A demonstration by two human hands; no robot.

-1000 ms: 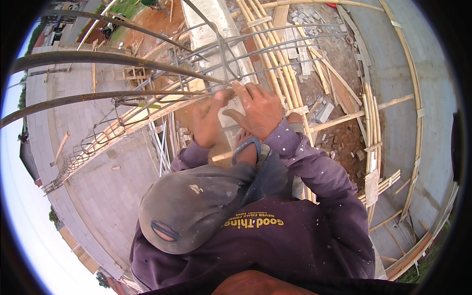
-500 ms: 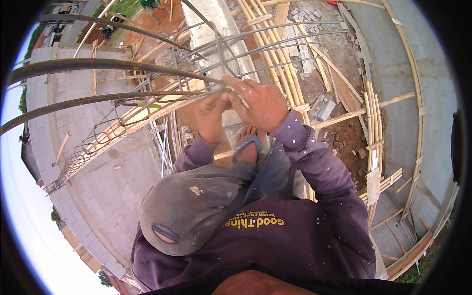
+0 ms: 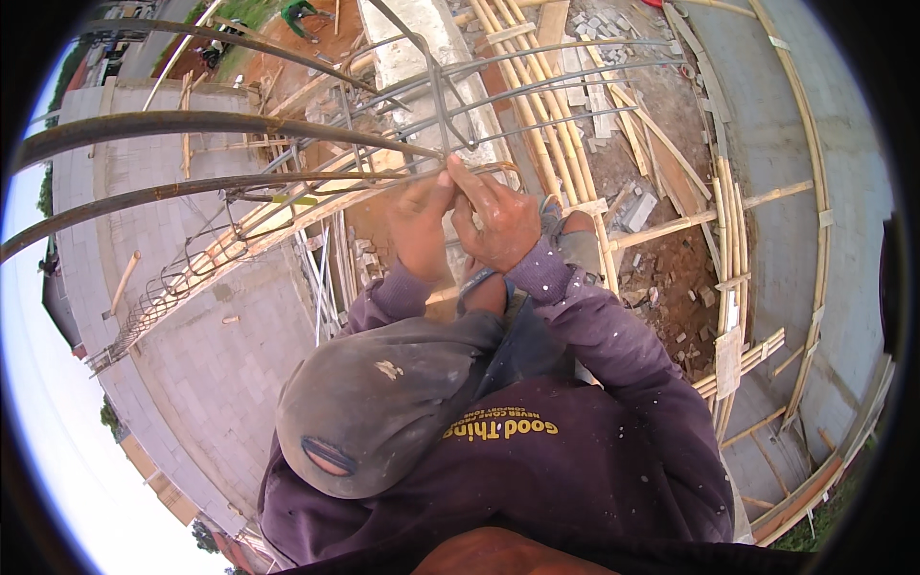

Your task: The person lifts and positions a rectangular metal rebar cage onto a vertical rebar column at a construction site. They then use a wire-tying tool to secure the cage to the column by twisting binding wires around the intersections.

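Close together at the rebar joint in front of me are both hands. My left hand [image 3: 416, 228] is closed and a little blurred, thumb and fingers pinched below the end of a thick steel rebar [image 3: 259, 125]. My right hand [image 3: 502, 222] has its index finger stretched up against the joint, its other fingers curled in. Anything thin between the fingers is too small to make out. A bent rebar stirrup [image 3: 433, 91] stands just beyond the fingertips, crossing several thinner horizontal bars [image 3: 556, 91]. Another long rebar [image 3: 172, 203] runs to the left.
Beneath me is a narrow concrete beam [image 3: 407, 43]. Bamboo poles [image 3: 537, 105] run along its right side, above rubble [image 3: 661, 287]. Block walls [image 3: 220, 326] stand at left. A sandalled foot [image 3: 489, 287] is under my hands. Far off, a person in green [image 3: 299, 17] bends over.
My right hand has shifted slightly down and its index finger has straightened upward. A second sandalled foot has come into view right of my hands. The far person has bent lower.
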